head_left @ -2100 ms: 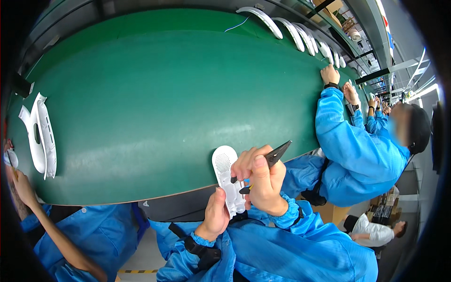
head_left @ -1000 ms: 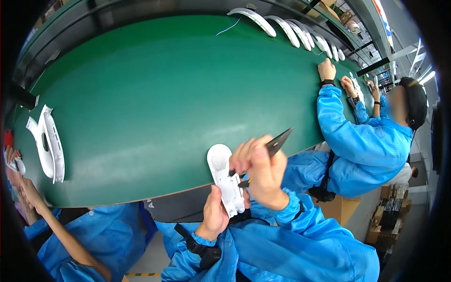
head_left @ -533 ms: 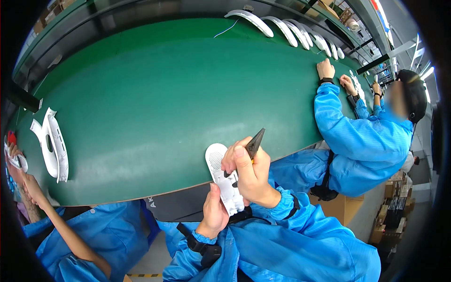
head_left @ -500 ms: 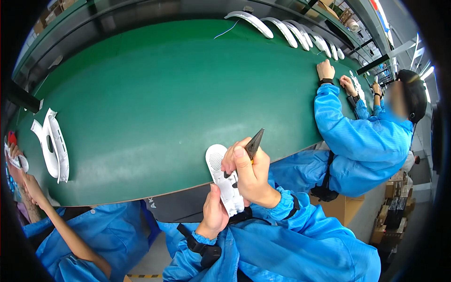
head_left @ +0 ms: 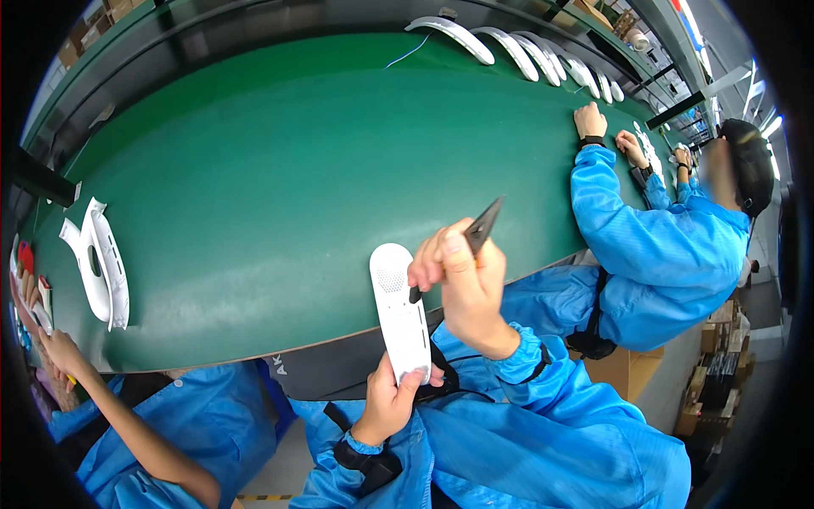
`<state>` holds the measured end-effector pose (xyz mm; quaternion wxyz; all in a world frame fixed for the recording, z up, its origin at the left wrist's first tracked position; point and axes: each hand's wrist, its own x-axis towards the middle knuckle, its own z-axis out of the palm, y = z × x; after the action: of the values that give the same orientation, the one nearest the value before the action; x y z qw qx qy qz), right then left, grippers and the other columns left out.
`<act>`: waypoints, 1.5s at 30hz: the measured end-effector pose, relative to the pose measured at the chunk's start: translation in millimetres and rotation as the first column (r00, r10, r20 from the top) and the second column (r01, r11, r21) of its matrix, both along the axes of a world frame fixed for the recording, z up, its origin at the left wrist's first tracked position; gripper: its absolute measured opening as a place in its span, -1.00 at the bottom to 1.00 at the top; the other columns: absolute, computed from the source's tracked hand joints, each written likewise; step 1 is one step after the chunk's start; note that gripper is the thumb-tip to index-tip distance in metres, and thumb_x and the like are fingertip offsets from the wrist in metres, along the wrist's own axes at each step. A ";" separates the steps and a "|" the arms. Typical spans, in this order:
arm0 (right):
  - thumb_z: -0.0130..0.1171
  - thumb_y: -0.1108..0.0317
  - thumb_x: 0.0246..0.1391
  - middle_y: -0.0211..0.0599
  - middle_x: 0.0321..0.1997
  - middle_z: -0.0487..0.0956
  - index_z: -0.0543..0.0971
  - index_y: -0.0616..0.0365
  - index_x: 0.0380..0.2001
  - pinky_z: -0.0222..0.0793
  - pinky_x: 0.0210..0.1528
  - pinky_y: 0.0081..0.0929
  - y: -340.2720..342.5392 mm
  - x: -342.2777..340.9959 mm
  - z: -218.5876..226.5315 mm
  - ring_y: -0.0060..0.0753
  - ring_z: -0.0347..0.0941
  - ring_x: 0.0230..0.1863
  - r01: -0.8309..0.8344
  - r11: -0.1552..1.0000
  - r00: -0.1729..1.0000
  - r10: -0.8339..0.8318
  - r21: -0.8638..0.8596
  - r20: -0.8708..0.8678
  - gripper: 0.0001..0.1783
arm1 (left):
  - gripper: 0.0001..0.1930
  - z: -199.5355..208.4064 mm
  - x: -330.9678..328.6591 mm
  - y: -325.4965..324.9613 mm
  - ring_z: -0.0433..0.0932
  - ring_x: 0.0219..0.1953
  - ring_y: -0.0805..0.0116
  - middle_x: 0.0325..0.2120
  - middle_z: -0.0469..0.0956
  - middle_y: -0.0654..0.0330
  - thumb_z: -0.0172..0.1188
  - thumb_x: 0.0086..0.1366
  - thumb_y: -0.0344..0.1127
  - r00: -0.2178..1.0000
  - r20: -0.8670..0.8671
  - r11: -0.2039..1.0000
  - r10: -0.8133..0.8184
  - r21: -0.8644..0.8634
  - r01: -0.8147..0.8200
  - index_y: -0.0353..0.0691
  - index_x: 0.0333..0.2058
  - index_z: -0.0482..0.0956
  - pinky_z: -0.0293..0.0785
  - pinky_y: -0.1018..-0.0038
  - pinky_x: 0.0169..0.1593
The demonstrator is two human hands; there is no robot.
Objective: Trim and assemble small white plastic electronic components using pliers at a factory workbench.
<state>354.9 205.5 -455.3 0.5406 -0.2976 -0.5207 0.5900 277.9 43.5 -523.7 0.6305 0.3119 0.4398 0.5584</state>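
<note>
My left hand (head_left: 391,400) grips the lower end of a long white plastic shell (head_left: 400,318) with rounded ends. Small holes dot its upper part, and a narrow slot runs along its right side. The shell is held up in front of my body, over the near table edge. Beside its upper right edge, my right hand (head_left: 465,284) is closed around a dark tool (head_left: 485,226) with a tapered point sticking up. A black end of the tool shows below my fingers, close to the shell; the palm hides its middle, so its exact kind is unclear.
The green table (head_left: 254,187) spreads ahead. Curved white parts (head_left: 509,55) line its far right edge; two white frames (head_left: 100,263) lie at left. A co-worker in a blue jacket (head_left: 653,246) sits at right, another person's arm (head_left: 140,424) at left. A cardboard box (head_left: 623,373) stands right.
The white shell has turned to show a smoother face and risen slightly. My right hand has moved up and right with the tool, and my left hand has shifted its hold toward the lower end.
</note>
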 end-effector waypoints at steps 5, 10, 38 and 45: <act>-0.12 0.34 0.41 -0.31 -0.56 0.42 0.32 0.22 -0.37 0.41 -0.37 -0.42 -3.5 6.0 9.8 -0.50 0.37 -0.52 -0.119 0.990 0.992 0.121 0.074 -0.032 -0.76 | -0.73 -7.9 4.5 18.6 0.68 -0.30 0.30 -0.34 0.67 0.05 -0.01 0.46 -0.33 0.991 -0.068 0.994 0.111 0.019 -0.110 -0.46 -0.04 0.40 0.59 0.41 -0.18; -0.11 0.28 0.41 -0.30 -0.56 0.39 0.31 0.22 -0.37 0.40 -0.38 -0.40 -14.1 5.5 1.9 -0.48 0.34 -0.52 -0.148 0.987 0.987 0.144 0.055 0.068 -0.73 | -0.73 -9.7 2.7 29.0 0.68 -0.32 0.31 -0.37 0.66 0.05 -0.01 0.47 -0.32 0.945 -0.293 0.989 0.144 0.069 -0.129 -0.46 -0.04 0.40 0.57 0.43 -0.19; -0.08 0.47 0.31 -0.19 -0.52 0.50 0.37 0.26 -0.38 0.42 -0.33 -0.32 -38.9 11.4 -14.1 -0.35 0.39 -0.49 -0.223 0.918 0.946 0.123 0.327 0.299 -0.85 | -0.84 -7.2 8.0 30.3 0.70 -0.49 0.24 -0.56 0.62 0.10 0.00 0.42 -0.43 0.790 -0.548 0.961 0.275 0.163 -0.222 -0.39 -0.12 0.46 0.58 0.37 -0.41; 0.07 0.62 0.12 -0.17 -0.53 0.48 0.39 0.31 -0.46 0.37 -0.43 -0.39 -37.3 12.7 -17.1 -0.24 0.40 -0.52 -0.204 0.924 0.968 0.141 0.324 0.208 -0.90 | -0.80 1.8 3.5 31.5 0.70 -0.48 0.19 -0.55 0.63 0.05 0.00 0.38 -0.48 0.838 -0.504 0.978 0.209 0.102 -0.182 -0.42 -0.07 0.44 0.59 0.33 -0.40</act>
<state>367.6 168.2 -472.4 0.4803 -0.2041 -0.6865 0.5064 281.4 75.1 -521.9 0.4228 0.4182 0.6066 0.5277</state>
